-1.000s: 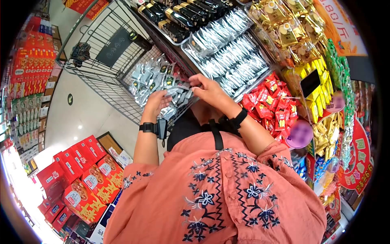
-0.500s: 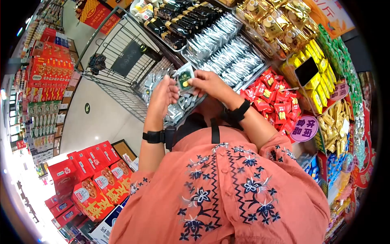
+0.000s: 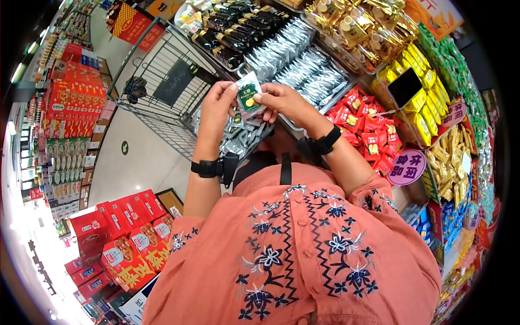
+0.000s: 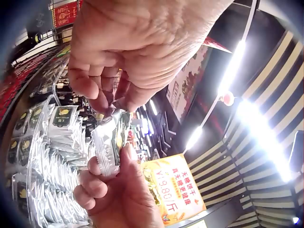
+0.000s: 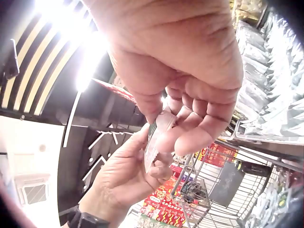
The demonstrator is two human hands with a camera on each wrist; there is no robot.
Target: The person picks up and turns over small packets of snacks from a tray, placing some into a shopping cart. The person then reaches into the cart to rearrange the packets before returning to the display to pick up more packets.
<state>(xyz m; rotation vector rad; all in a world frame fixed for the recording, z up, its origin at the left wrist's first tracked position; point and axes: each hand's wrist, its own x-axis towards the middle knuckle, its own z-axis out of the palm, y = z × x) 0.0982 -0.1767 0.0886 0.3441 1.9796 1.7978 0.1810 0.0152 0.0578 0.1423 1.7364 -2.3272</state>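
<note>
Small silver-and-green packet (image 3: 248, 98) is sitting upper centre of the head view, held up above the heap of silver packets (image 3: 245, 140) in the wire cart (image 3: 157, 116). It is looking sealed, as far as I can judge. Left hand (image 3: 215, 108) and right hand (image 3: 283, 102) are each pinching an edge between thumb and fingers. The wrist views are showing the packet edge-on with its crimped seam. Only the head view is showing its green printed face and the cart.

Both my forearms are raised to upper centre, left hand (image 3: 216, 108) and right hand (image 3: 284, 103) meeting, fingertips pinching one small packet (image 3: 248, 97).
</note>
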